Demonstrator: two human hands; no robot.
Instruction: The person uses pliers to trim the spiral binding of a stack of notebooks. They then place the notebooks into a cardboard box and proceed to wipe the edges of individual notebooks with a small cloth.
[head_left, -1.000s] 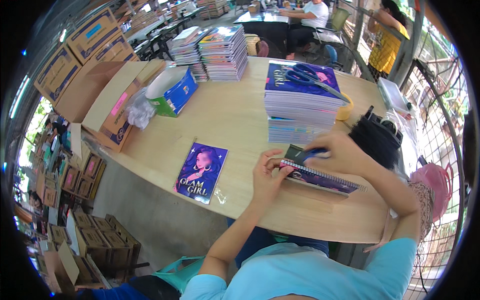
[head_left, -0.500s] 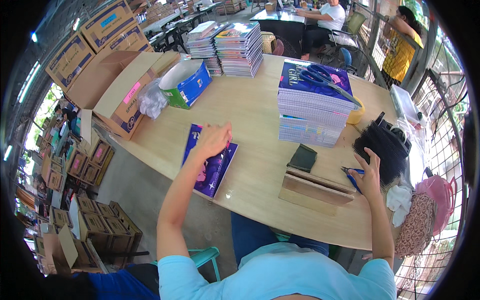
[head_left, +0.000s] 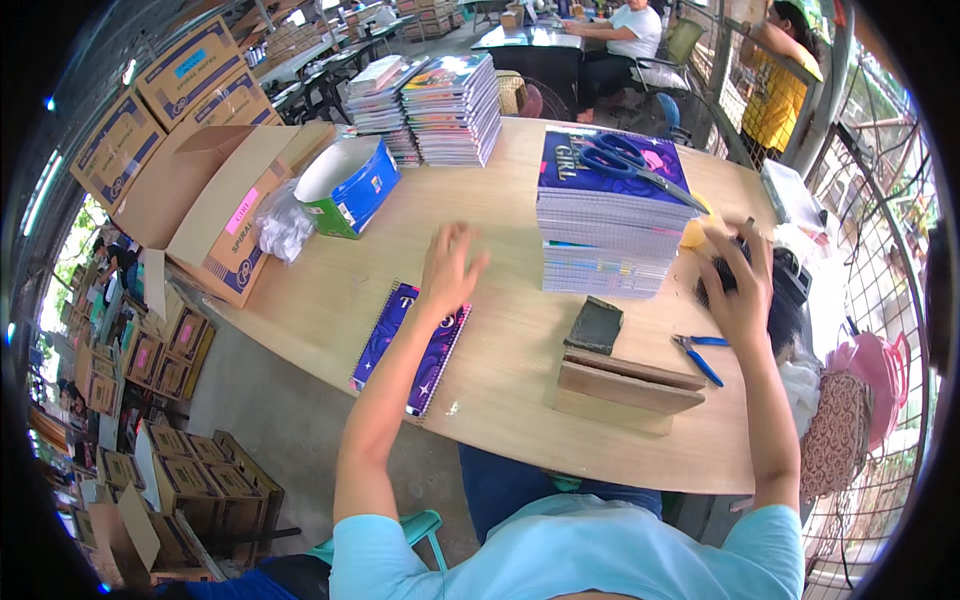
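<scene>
My left hand [head_left: 450,270] is raised over the table, fingers apart and nothing in it, just beyond a purple spiral notebook [head_left: 432,365]. My left forearm crosses above that notebook and hides part of its cover. My right hand [head_left: 745,285] reaches over a heap of black bristly strands, probably binding coils [head_left: 785,315]. Its fingers are spread and curved, with nothing seen held in them. Blue-handled cutting pliers [head_left: 706,362] lie on the table near my right wrist, jaws apart.
Scissors [head_left: 640,170] lie on a tall notebook stack [head_left: 605,230]. Nearer me are a dark block [head_left: 595,326] and a slotted wooden stand [head_left: 630,385]. An open carton [head_left: 225,225], a blue-green box [head_left: 350,190] and book stacks [head_left: 450,110] stand at the back left.
My left hand has lifted off the purple notebook, which now lies turned with its coil edge leftward. My right hand has left the pliers and moved up to the black heap.
</scene>
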